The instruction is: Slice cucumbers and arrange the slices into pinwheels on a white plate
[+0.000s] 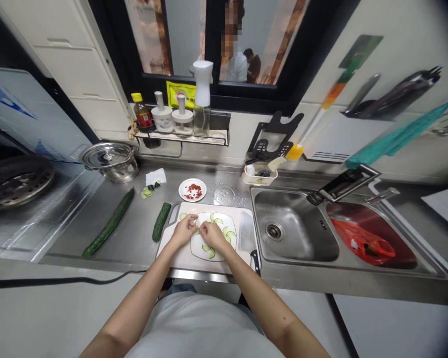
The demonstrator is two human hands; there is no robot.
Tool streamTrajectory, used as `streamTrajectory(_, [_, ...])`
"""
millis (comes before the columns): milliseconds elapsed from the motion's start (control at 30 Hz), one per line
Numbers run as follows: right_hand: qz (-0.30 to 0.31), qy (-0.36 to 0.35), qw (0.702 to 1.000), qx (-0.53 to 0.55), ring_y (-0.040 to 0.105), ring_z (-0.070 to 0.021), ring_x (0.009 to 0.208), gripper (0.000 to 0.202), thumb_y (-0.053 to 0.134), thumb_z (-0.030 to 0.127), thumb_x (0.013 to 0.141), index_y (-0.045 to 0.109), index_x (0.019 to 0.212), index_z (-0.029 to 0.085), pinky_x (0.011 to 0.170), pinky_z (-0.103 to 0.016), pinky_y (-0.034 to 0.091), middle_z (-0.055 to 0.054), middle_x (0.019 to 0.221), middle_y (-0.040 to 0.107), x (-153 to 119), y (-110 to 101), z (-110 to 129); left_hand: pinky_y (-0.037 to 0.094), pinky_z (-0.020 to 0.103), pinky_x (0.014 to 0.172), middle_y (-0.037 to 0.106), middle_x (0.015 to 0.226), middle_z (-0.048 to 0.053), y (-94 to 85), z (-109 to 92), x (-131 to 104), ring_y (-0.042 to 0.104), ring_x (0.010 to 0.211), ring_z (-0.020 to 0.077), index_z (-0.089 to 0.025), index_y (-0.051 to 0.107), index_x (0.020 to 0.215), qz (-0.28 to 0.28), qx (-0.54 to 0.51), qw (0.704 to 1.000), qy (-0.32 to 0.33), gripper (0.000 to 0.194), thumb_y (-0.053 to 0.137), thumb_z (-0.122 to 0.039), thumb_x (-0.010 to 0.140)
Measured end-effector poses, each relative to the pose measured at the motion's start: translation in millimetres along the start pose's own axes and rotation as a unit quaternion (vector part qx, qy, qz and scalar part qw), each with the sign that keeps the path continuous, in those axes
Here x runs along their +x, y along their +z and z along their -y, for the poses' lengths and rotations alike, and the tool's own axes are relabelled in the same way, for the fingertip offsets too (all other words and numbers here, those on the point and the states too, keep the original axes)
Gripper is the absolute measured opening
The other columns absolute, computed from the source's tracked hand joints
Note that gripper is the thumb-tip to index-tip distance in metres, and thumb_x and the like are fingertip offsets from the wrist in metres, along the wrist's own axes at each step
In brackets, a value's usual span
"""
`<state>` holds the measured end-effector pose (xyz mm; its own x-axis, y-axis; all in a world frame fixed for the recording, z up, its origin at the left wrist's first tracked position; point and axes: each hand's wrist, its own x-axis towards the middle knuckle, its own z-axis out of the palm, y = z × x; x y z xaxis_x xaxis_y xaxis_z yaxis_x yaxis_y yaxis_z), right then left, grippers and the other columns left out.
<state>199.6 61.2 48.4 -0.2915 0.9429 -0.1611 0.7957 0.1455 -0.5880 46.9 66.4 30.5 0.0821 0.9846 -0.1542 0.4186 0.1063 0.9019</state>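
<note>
My left hand (184, 230) and my right hand (213, 235) meet over the left part of a white square plate (199, 252). Pinched between the fingertips of both is a small cucumber slice (197, 227), partly covered by the fingers. Several half-round cucumber slices (229, 233) lie in small groups around the plate, which rests on a pale cutting board (182, 260). One more slice (183, 217) is on the board just beyond my left hand. To the right of the plate, a kitchen knife (247, 232) lies flat, its black handle toward me.
A cut cucumber piece (161, 222) and a long cucumber (110, 222) lie left of the board. Behind stand a small plate of chopped red pieces (186, 196), cucumber scraps (147, 192) and a lidded steel pot (115, 164). The double sink (296, 226) is at right, holding a red bag (361, 241).
</note>
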Motion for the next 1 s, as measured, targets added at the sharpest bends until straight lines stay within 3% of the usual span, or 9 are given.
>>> streamTrajectory(300, [0.026,0.008,0.995,-0.097,0.06,-0.0154,0.083,0.024,0.039,0.021,0.095,0.063,0.094,0.015,0.068,-0.023,0.035,-0.008,0.093,0.069,5.4,4.7,2.0,0.04,0.022,0.064,0.06,0.071,-0.003,0.0,-0.1,6.2,0.056,0.064,0.0121,-0.018,0.062,0.108,-0.003,0.12,0.993,-0.001,0.035,0.056,-0.012,0.074])
streamTrajectory(567, [0.058,-0.024,0.983,-0.174,0.059,-0.02,0.096,0.025,0.04,0.021,0.095,0.064,0.101,0.016,0.077,-0.027,0.039,-0.011,0.1,0.067,13.2,2.9,0.0,0.039,0.025,0.069,0.065,0.081,0.002,-1.4,-7.5,2.5,0.059,0.078,0.0172,-0.021,0.063,0.109,0.022,0.266,0.963,0.045,0.033,0.053,-0.014,0.079])
streamTrajectory(767, [0.039,-0.007,0.979,-0.201,0.057,-0.0206,0.098,0.027,0.039,0.02,0.095,0.062,0.108,0.016,0.08,-0.029,0.04,-0.012,0.104,0.065,10.1,5.3,3.8,0.04,0.026,0.074,0.064,0.089,0.004,0.0,-0.7,2.8,0.058,0.084,0.0183,-0.022,0.065,0.107,0.014,0.295,0.954,0.057,0.029,0.054,-0.017,0.081])
streamTrajectory(900, [-0.009,0.027,0.981,-0.194,0.056,-0.0211,0.1,0.028,0.037,0.03,0.097,0.059,0.11,0.019,0.079,-0.029,0.041,-0.01,0.106,0.064,-2.6,18.4,2.5,0.04,0.026,0.074,0.064,0.089,0.003,-0.1,4.1,3.6,0.058,0.083,0.0174,-0.022,0.066,0.107,0.008,0.281,0.958,0.06,0.028,0.054,-0.019,0.082])
streamTrajectory(1000, [-0.012,0.033,0.982,-0.183,0.057,-0.0207,0.098,0.028,0.039,0.036,0.097,0.058,0.111,0.02,0.077,-0.029,0.042,-0.009,0.107,0.063,-8.7,27.1,1.0,0.041,0.026,0.076,0.064,0.09,0.004,-0.9,6.2,3.6,0.059,0.084,0.0172,-0.022,0.066,0.107,0.006,0.265,0.962,0.065,0.026,0.054,-0.021,0.084])
